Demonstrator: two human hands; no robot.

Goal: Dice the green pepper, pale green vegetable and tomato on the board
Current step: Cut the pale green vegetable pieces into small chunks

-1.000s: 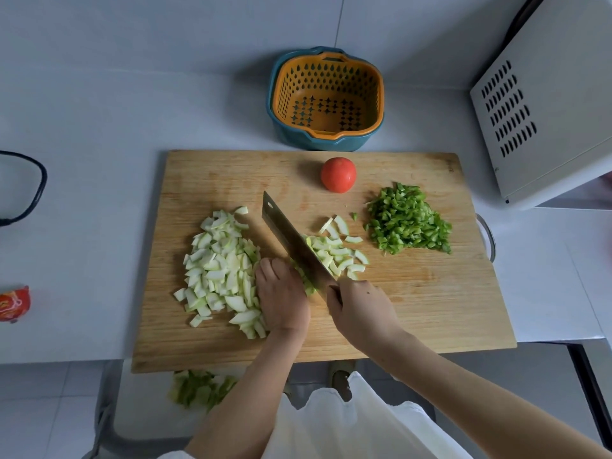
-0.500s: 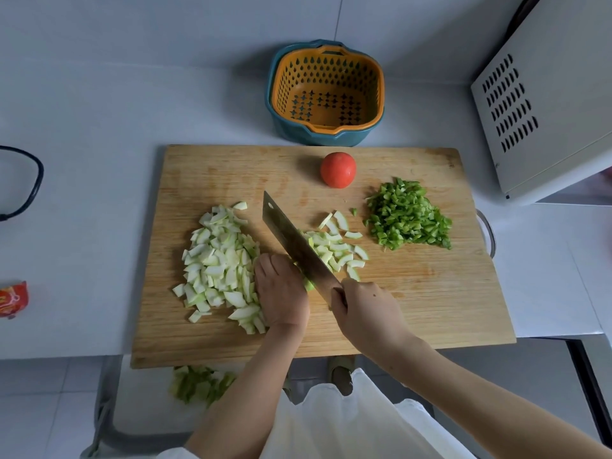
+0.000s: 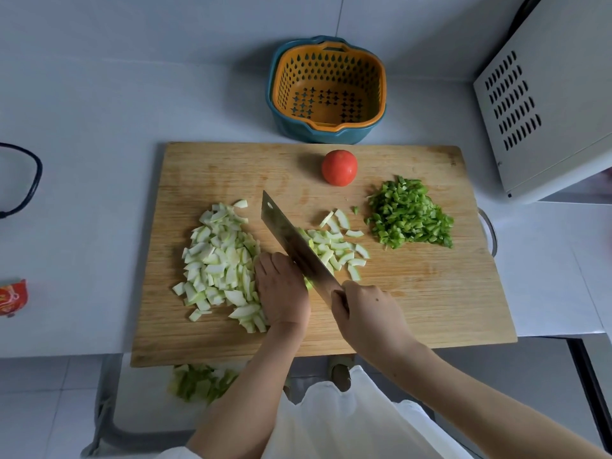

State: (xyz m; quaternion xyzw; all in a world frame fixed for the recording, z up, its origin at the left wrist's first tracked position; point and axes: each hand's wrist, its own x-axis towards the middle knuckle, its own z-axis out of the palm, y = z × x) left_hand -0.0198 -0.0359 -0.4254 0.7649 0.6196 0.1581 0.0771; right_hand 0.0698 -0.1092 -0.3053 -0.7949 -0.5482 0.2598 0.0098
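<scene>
On the wooden board [image 3: 430, 293] lie a large pile of diced pale green vegetable [image 3: 220, 260] at the left, a smaller cut pile [image 3: 337, 246] in the middle and diced green pepper [image 3: 409, 215] at the right. A whole red tomato [image 3: 339, 167] sits near the far edge. My right hand [image 3: 367, 313] grips the handle of a cleaver [image 3: 291, 243], whose blade slants across the board. My left hand [image 3: 283, 289], fingers curled, holds down a remaining bit of pale green vegetable [image 3: 308, 283] against the blade; most of that bit is hidden.
An orange colander in a teal bowl [image 3: 328, 91] stands behind the board. A white appliance [image 3: 546, 104] fills the right. A black cable [image 3: 23, 180] and a red packet [image 3: 11, 296] lie at the left. Green peelings [image 3: 202, 382] sit in a bin below the counter edge.
The blade has stayed at the remaining piece between my hands, with small chopping shifts. The cut pile right of the blade looks slightly larger. The view has shifted a little.
</scene>
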